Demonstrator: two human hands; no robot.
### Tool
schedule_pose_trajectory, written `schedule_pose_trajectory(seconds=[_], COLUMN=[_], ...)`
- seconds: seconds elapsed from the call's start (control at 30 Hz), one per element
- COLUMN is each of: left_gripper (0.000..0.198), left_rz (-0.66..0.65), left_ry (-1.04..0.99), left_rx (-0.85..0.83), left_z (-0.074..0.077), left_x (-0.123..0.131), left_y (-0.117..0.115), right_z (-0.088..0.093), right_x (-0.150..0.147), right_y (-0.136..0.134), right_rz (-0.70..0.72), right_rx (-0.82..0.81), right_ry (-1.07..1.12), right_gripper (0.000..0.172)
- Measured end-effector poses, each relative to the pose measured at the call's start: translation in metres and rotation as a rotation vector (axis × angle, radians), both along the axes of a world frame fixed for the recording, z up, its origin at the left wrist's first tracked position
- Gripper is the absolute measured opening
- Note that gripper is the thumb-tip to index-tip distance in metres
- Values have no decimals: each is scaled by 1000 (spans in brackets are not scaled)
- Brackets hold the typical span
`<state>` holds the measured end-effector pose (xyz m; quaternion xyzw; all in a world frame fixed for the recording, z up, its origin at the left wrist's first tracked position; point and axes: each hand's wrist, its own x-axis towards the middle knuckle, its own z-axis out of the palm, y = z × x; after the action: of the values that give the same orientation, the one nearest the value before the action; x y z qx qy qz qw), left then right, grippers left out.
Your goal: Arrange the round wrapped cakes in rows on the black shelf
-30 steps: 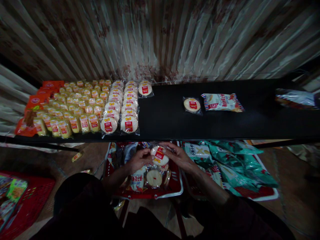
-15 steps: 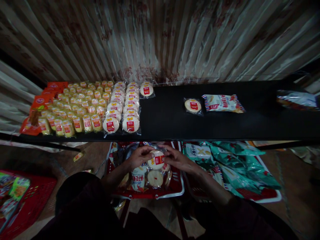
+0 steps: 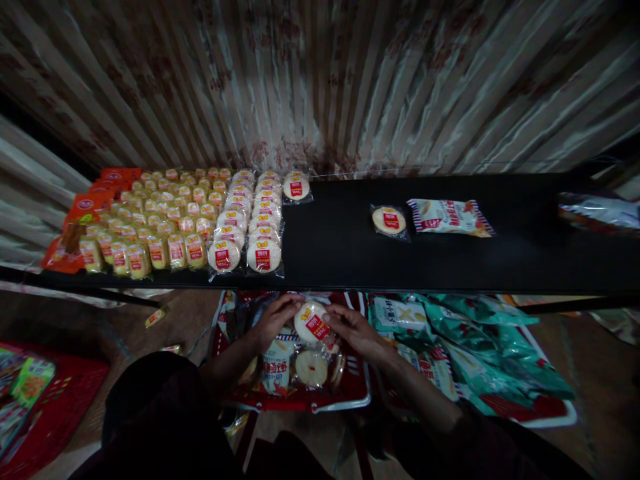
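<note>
Both hands hold one round rice-cracker packet with a red label over a red basket. My left hand grips its left edge, fingers curled. On its right edge my right hand is closed. Below them in the basket lie another round cracker packet and a white snack bag. On the black shelf above, two rows of the same round crackers run front to back, with one more packet at the back.
Several small yellow snack packs and orange bags fill the shelf's left end. A single cracker and a striped bag lie to the right. Green bags sit in a tray below right. Another red basket stands at left.
Both hands stay on the cracker packet above the basket, turning it slightly so that its label tilts. The view has shifted down a little.
</note>
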<state>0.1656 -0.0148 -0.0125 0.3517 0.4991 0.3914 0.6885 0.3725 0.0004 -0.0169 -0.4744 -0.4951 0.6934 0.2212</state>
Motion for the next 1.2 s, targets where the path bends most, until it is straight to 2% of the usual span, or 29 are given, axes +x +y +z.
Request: schedule_pose_trajectory(seconds=[0.2,0.3,0.47,0.7,0.9,1.2], left_gripper=[43,48,52,51,50,48], left_rz=[-77,-29,-12,-98,-25,-82], left_ry=[-75,-116,-74,-6,-34,-96], left_rx=[-12,15,33,42,74,91], left_z=[6,6,6,12,15,25], left_x=[3,3,1,-3,1,10], left_y=[-7,-8,-4,0,5,7], right_z=[3,5,13,24,28,30], right_x=[0,0,5,3,1,1], right_y=[-3,-3,-1,0,-1,0], right_rz=[-48,-50,46,216,114,-44], right_rx=[8,21,16,-17,43,25], right_ry=[77,103,150,193,205,246], right_gripper=[47,45,42,38,44,50])
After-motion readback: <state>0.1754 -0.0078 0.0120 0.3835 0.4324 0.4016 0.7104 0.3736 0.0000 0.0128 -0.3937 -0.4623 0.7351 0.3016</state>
